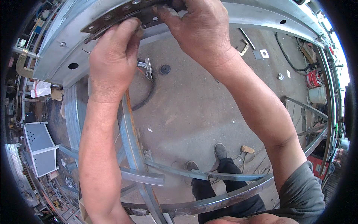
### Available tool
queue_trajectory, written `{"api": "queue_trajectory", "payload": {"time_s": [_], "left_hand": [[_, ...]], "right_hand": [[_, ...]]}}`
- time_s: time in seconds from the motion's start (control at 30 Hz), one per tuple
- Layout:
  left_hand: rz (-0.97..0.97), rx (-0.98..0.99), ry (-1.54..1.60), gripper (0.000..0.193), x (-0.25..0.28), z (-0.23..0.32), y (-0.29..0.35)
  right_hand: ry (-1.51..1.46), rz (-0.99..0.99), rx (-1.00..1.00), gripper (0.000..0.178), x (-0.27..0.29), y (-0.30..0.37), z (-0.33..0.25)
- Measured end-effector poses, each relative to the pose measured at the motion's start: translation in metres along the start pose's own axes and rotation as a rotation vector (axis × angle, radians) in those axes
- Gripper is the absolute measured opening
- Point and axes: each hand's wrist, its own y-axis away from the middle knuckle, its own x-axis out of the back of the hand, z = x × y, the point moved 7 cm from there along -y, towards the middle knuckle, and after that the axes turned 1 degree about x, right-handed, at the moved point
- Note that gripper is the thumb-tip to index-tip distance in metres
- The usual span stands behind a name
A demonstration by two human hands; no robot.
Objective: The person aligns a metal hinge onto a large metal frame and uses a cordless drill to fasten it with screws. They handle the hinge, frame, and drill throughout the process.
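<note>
Hinge [123, 15], dark and holed, pinched by left hand [113, 56] and right hand [199, 31] against grey steel frame's [56, 56] top rail edge.

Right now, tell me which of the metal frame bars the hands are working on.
The broad galvanised bar across the top, with round holes. Both hands, left hand and right hand, press a dark hinge onto it; the thinner bars below go untouched.
</note>
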Motion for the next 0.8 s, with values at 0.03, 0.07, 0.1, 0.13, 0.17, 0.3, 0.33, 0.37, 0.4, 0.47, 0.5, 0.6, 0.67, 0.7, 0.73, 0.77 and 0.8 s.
{"api": "queue_trajectory", "payload": {"time_s": [0.03,0.07,0.1,0.13,0.17,0.3,0.33,0.37,0.4,0.47,0.5,0.6,0.67,0.7,0.73,0.77,0.8], "left_hand": [[-0.049,-0.047,-0.057,0.023,-0.003,0.002,0.002],[-0.095,-0.095,-0.114,0.023,-0.006,0.004,0.004],[-0.134,-0.136,-0.165,0.024,-0.010,0.005,0.007],[-0.150,-0.126,-0.195,0.024,-0.012,0.004,0.010],[-0.158,-0.109,-0.218,0.024,-0.014,0.003,0.013],[-0.238,-0.066,-0.289,0.026,-0.020,-0.003,0.019],[-0.245,-0.078,-0.292,0.025,-0.021,-0.002,0.019],[-0.249,-0.085,-0.298,0.025,-0.021,-0.001,0.019],[-0.250,-0.089,-0.307,0.024,-0.021,-0.001,0.019],[-0.203,-0.145,-0.334,0.023,-0.017,0.005,0.017],[-0.172,-0.166,-0.338,0.023,-0.014,0.008,0.016],[-0.314,-0.011,-0.225,0.017,-0.018,0.003,0.019],[-0.416,0.038,-0.204,0.016,-0.017,0.006,0.021],[-0.478,0.074,-0.202,0.015,-0.014,0.007,0.021],[-0.499,0.014,-0.166,0.015,-0.006,0.016,0.019],[-0.531,-0.038,-0.131,0.015,0.003,0.025,0.015],[-0.605,-0.057,-0.117,0.015,0.011,0.033,0.011]], "right_hand": [[0.000,0.003,0.024,0.044,-0.001,0.002,0.000],[0.011,-0.004,0.012,0.042,-0.002,0.005,0.001],[0.021,-0.011,0.000,0.040,-0.003,0.009,0.003],[0.032,-0.020,-0.014,0.038,-0.003,0.015,0.003],[0.013,-0.041,-0.015,0.039,-0.003,0.020,0.002],[0.035,-0.091,0.028,0.023,0.004,0.028,-0.008],[0.088,-0.073,0.069,0.016,0.009,0.028,-0.015],[-0.047,-0.152,-0.154,0.017,0.007,0.029,-0.007],[-0.164,-0.206,-0.354,0.017,0.005,0.032,-0.003],[-0.536,-0.177,-0.773,0.021,-0.004,0.041,0.004],[-0.796,-0.087,-0.984,0.025,-0.014,0.046,0.005],[-1.053,-0.008,-1.280,0.020,-0.024,0.052,0.006],[-0.968,-0.014,-1.365,0.019,-0.025,0.053,0.005],[-1.085,0.042,-1.403,0.019,-0.022,0.055,-0.002],[-1.129,0.064,-1.395,0.019,-0.016,0.055,-0.008],[-1.148,0.090,-1.414,0.018,-0.008,0.056,-0.012],[-1.182,0.118,-1.411,0.018,-0.002,0.052,-0.014]]}}
